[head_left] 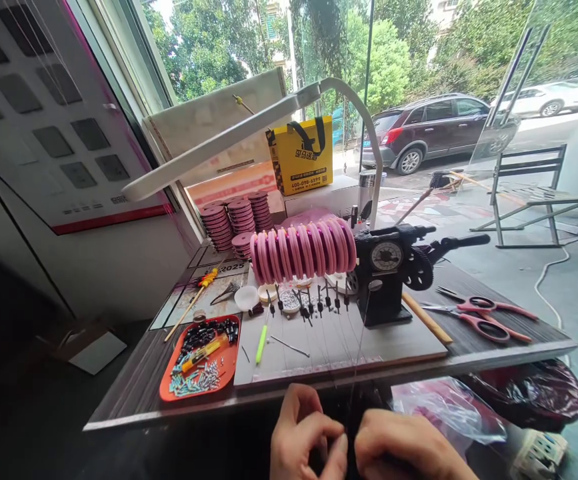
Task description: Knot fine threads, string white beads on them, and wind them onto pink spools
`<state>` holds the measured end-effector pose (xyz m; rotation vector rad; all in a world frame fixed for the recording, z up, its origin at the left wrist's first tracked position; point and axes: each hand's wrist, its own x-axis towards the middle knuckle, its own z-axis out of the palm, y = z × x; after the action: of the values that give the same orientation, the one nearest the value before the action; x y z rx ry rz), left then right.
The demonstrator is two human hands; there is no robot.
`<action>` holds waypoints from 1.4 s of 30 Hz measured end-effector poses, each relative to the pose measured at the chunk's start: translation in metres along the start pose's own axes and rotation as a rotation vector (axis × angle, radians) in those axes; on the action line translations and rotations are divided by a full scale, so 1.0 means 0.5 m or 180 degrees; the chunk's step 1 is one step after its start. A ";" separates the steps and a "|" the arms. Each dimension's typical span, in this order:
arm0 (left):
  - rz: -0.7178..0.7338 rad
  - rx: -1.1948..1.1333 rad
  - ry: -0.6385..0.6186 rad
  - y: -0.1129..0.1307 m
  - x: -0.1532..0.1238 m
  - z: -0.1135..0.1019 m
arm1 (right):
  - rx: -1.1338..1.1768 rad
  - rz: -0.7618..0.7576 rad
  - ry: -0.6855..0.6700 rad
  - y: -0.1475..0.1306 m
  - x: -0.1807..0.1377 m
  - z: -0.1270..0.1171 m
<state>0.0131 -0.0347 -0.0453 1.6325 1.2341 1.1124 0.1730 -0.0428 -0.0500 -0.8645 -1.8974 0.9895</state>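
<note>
My left hand [309,437] is below the table's front edge, thumb and forefinger pinched on a thin line [357,363]. Close beside it, my right hand [403,443] has its fingers curled in at the line's lower part; the fingertips are partly hidden. Upward, the line runs to the black hand-crank winder [383,280], which has a round dial. A row of pink foam spools [301,253] sits side by side on the winder's shaft. Beneath them, several small dark pieces [320,305] hang on fine lines over the board [293,363].
On the left, an orange tray [163,390] holds black and metal small parts. A green-handled tool [262,343] lies near it. Pink-handled scissors [483,323] and a wooden stick [429,320] lie right. Stacked spools [241,217] and a yellow bag [306,160] stand behind, under a white lamp [229,147].
</note>
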 end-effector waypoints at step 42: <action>-0.1231 -0.2043 -0.0586 -0.024 0.006 0.003 | -0.0989 0.0790 -0.0158 -0.054 0.045 -0.054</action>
<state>0.0116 -0.0291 -0.0564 0.9387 0.8920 0.9522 0.1815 -0.0278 -0.0093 -1.2918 -2.0542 0.8769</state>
